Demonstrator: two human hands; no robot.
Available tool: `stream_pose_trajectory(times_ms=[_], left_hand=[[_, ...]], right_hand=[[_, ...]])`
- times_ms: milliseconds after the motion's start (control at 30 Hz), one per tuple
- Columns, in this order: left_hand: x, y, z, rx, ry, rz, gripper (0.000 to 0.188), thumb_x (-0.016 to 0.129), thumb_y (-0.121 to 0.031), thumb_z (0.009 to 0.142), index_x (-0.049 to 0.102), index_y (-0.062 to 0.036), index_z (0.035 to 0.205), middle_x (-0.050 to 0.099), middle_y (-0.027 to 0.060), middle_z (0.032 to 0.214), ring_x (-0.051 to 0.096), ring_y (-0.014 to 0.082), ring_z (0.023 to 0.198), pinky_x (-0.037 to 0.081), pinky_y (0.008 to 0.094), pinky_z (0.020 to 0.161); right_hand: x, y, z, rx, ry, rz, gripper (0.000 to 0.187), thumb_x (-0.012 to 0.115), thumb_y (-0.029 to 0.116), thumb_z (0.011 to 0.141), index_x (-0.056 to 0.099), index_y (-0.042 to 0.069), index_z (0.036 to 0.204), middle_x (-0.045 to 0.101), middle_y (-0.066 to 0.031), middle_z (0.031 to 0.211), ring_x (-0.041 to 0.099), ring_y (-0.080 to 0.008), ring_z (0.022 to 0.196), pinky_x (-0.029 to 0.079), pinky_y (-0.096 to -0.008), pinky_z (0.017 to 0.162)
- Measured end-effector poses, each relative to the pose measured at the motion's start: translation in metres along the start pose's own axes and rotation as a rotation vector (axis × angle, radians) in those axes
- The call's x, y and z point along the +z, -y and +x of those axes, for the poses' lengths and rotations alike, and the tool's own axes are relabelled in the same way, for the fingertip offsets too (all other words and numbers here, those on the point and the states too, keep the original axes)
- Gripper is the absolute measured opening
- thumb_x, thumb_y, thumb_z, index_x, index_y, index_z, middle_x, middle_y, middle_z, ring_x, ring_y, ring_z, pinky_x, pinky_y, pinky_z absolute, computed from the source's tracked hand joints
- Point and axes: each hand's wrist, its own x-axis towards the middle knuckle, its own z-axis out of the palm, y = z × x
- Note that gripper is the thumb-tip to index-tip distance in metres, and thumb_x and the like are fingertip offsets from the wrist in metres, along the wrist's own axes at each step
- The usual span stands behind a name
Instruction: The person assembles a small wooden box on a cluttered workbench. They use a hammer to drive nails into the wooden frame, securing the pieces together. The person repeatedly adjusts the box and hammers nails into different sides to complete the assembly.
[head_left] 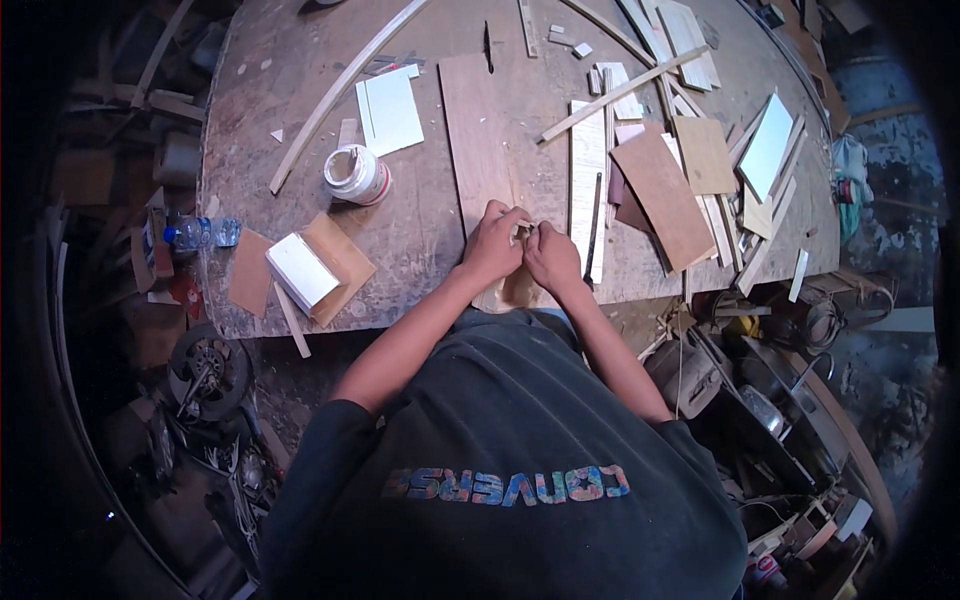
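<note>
Tub (358, 178) left of board (475, 130); hands (492, 246) half-hide small piece (521, 232), seemingly wood.

We observe a broad workbench (425, 225) with a scuffed, stained top, under pale light that fades toward the edges of view. Below its near left corner we note a wheel (208, 372) in shadow, next to dark, littered floor (300, 385). At far right we record a patchy blue surface (888, 395); whether wall or floor, we cannot tell.
</note>
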Motion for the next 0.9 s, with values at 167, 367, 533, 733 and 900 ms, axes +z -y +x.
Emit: stream_pose_trajectory(times_ms=[167, 367, 533, 733, 900], left_hand=[[-0.011, 0.001, -0.002, 0.108, -0.052, -0.01, 0.034, 0.061, 0.003, 0.074, 0.06, -0.0016, 0.108, 0.058, 0.0207, 0.107, 0.059, 0.0408, 0.105, 0.05, 0.0433, 0.09], [-0.017, -0.007, -0.009, 0.104, -0.138, -0.006, 0.034, 0.057, 0.003, 0.073, 0.059, -0.0009, 0.107, 0.058, 0.0209, 0.105, 0.059, 0.0428, 0.103, 0.05, 0.045, 0.088], [-0.013, -0.015, -0.021, 0.042, -0.198, 0.018, 0.033, 0.057, 0.002, 0.074, 0.06, -0.0025, 0.107, 0.059, 0.0198, 0.105, 0.06, 0.0422, 0.103, 0.05, 0.0458, 0.088], [-0.004, -0.029, -0.03, 0.018, -0.266, 0.064, 0.033, 0.057, 0.0, 0.077, 0.061, -0.0056, 0.109, 0.059, 0.0166, 0.11, 0.059, 0.0396, 0.105, 0.051, 0.0475, 0.088], [0.008, -0.036, -0.044, 0.011, -0.317, 0.108, 0.035, 0.058, 0.0, 0.077, 0.059, -0.005, 0.112, 0.057, 0.0153, 0.114, 0.057, 0.0396, 0.107, 0.051, 0.0496, 0.087]], right_hand=[[0.004, -0.009, 0.021, -0.194, 0.044, 0.101, 0.034, 0.045, 0.025, 0.098, 0.059, -0.005, 0.09, 0.064, -0.0324, 0.079, 0.065, -0.0497, 0.079, 0.05, -0.0561, 0.074], [0.012, -0.025, 0.019, -0.271, 0.104, 0.494, 0.03, 0.045, 0.023, 0.101, 0.056, -0.004, 0.093, 0.06, -0.0308, 0.079, 0.061, -0.0487, 0.078, 0.047, -0.0495, 0.07], [0.005, -0.011, 0.005, -0.217, 0.046, 0.409, 0.028, 0.051, 0.024, 0.1, 0.061, -0.002, 0.094, 0.062, -0.0288, 0.08, 0.062, -0.047, 0.077, 0.047, -0.0492, 0.069], [-0.022, -0.006, 0.006, -0.264, 0.16, 0.108, 0.033, 0.048, 0.026, 0.101, 0.062, -0.003, 0.096, 0.065, -0.0309, 0.086, 0.063, -0.0504, 0.086, 0.049, -0.0549, 0.076], [-0.023, 0.0, -0.004, -0.293, 0.192, 0.07, 0.031, 0.043, 0.024, 0.103, 0.056, -0.003, 0.097, 0.063, -0.033, 0.087, 0.061, -0.0523, 0.086, 0.047, -0.0564, 0.076]])
